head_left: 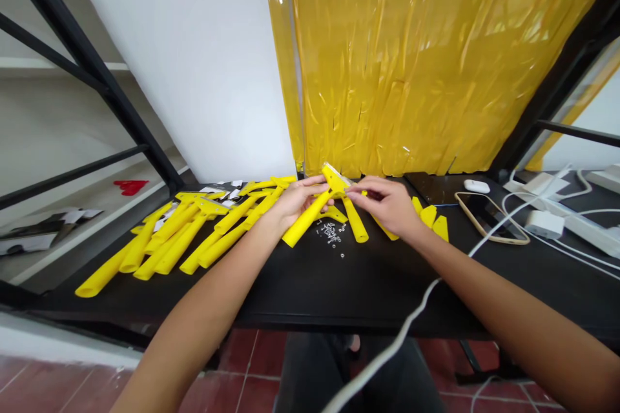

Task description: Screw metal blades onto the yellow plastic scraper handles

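Note:
A yellow plastic scraper with a flat, pale metal strip along its head is gripped in my left hand. Its hollow handle slants down toward me. My right hand is closed in a pinch at the scraper's head; whatever sits between the fingertips is too small to make out. Below the hands, small shiny metal pieces, like nuts and screws, lie scattered on the black table. Another yellow scraper handle rests beside them, partly behind my right hand.
Several yellow scrapers lie in a row at left, near black-and-white packets. More yellow pieces are right of my hand. A phone, a white earbud case and a power strip lie farther right. A white cable crosses in front.

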A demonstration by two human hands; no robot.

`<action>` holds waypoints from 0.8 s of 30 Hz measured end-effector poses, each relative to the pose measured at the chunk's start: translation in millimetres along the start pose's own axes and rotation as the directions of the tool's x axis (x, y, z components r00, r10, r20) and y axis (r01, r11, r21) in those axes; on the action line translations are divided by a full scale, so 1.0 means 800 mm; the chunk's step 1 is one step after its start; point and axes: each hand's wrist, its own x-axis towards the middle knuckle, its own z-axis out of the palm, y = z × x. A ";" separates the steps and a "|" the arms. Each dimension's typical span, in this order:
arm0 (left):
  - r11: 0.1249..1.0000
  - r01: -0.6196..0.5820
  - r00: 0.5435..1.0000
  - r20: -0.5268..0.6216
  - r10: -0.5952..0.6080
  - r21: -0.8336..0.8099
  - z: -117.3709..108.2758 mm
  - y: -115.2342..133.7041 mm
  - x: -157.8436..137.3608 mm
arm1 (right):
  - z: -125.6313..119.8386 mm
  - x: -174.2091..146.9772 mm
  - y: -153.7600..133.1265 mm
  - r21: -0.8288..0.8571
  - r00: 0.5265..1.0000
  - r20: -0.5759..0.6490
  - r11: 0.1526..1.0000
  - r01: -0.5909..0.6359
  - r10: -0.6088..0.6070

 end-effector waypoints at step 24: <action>0.992 -0.072 0.996 0.052 0.066 0.108 0.038 -0.021 -0.016 | 0.010 -0.007 0.022 0.124 0.975 -0.160 0.983 -0.137 0.156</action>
